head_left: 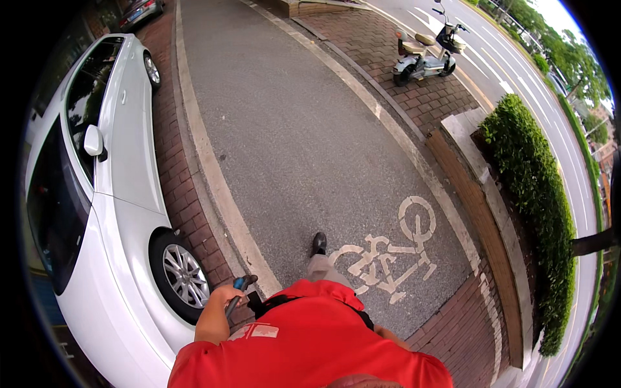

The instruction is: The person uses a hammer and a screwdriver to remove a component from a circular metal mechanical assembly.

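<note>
One hand [223, 299] shows, the left, closed around one dark, blue-tipped handle [237, 295]; the right hand is out of sight behind the red shirt. Just left of the grip stands one white car [123, 194], with two wheels in view: one close beside the grip [183, 275], one far ahead of it [152, 69]. One side mirror [94, 140] sits ahead and left. A second, darker car [139, 10] is barely visible far ahead. Right of the grip lies one painted bicycle symbol [388, 252], and one black shoe [319, 243] just ahead of it. Far ahead and right are one parked scooter [427, 55] and one trimmed hedge [537, 194].
</note>
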{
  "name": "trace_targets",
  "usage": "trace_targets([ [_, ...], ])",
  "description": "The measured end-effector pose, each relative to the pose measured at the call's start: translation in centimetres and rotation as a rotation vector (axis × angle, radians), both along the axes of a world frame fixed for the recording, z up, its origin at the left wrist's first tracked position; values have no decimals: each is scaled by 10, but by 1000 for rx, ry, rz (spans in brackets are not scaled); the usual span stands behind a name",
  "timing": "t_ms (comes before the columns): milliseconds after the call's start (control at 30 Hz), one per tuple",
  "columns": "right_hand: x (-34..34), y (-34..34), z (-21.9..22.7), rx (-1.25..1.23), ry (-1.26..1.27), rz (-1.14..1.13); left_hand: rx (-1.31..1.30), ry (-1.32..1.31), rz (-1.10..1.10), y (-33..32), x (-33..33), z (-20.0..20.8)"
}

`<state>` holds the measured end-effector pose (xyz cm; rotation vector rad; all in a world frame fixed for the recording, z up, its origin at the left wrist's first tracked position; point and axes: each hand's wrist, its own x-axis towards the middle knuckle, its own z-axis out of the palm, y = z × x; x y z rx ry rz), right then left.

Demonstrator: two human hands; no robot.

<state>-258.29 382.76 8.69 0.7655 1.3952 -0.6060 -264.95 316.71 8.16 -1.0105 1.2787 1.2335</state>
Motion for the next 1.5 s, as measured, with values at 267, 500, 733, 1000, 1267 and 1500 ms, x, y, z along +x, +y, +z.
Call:
trace_targets([
  [267, -300, 21, -53, 3, 146, -122, 76, -23, -144, 3, -187, 64],
  [500, -548, 18, -60, 86, 398, -208, 302, 1012, -775, -23, -365, 45],
  [733, -759, -64, -26, 32, 215, -250, 66, -134, 11, -93, -578, -65],
  [1000, -956, -143, -30, -102, 156, 129, -138, 27, -226, -169, -938, -20],
  [1267, -1203, -202, -41, -39, 115, 77, -119, 1, -78, -206, -1177, 15],
  [1500, -1466, -238, -54, 11, 188, -57, 26, -108, -3, -249, -1300, 23],
])
